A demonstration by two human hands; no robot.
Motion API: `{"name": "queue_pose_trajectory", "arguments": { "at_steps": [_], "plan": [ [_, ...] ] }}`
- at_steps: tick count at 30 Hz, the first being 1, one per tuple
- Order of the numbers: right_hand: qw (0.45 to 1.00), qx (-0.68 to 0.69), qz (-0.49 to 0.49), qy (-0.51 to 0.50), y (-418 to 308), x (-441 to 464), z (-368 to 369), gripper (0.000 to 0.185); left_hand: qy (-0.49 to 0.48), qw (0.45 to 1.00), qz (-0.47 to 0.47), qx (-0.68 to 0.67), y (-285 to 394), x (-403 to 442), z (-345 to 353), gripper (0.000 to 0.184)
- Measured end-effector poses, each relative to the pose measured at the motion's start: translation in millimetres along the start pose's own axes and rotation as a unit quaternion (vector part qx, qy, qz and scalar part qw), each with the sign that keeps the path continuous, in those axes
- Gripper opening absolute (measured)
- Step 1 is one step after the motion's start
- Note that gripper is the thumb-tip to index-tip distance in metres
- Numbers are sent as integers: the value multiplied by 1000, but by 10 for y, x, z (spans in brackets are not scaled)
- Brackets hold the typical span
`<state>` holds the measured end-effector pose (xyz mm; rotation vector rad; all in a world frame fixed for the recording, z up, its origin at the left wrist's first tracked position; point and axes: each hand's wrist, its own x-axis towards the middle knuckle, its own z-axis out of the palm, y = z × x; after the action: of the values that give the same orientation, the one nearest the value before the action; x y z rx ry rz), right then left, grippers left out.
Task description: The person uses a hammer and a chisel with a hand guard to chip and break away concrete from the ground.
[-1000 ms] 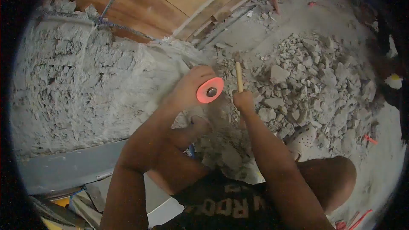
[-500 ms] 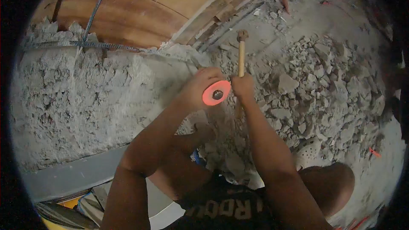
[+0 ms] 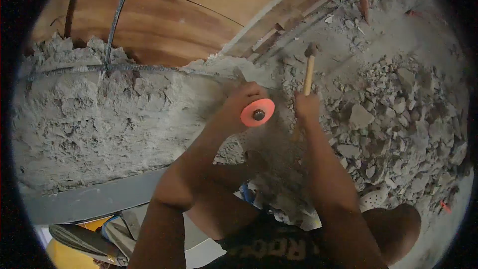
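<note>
Tan wooden panel (image 3: 199, 2), ribbed steel rod (image 3: 117, 17) crossing its face, orange pipe (image 3: 364, 1) near floor's (image 3: 391, 32) far edge, broken rubble (image 3: 398, 124) heaped across it, small red scrap (image 3: 444, 206) beside heap's near edge.

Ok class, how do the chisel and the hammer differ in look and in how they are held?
The chisel has a bright orange guard; the hammer, a plain wooden handle. The left hand holds the chisel; the right hand holds the hammer. The chisel's round end faces the camera, while the hammer's head points away from the person. Both are gripped.
</note>
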<state>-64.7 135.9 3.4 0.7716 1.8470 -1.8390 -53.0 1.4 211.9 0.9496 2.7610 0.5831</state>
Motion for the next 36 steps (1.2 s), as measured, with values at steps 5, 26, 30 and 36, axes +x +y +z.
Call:
{"name": "queue_pose_trajectory", "arguments": {
  "at_steps": [5,26,30,36],
  "plan": [
    [993,-115,-20,2,394,303,101,38,-39,972,-133,-189,21,-25,-58,39],
    [681,-664,-269,-150,-689,1310,-1447,80,375,915,-93,115,21,-933,-1728,25],
    [462,-775,-363,-233,-1570,1177,-1934,95,261,859,2,440,-10,-750,-2061,31],
    [579,-705,-373,-171,-1681,575,-1918,46,106,760,2,641,-179,-625,-1996,26]
  ]
}}
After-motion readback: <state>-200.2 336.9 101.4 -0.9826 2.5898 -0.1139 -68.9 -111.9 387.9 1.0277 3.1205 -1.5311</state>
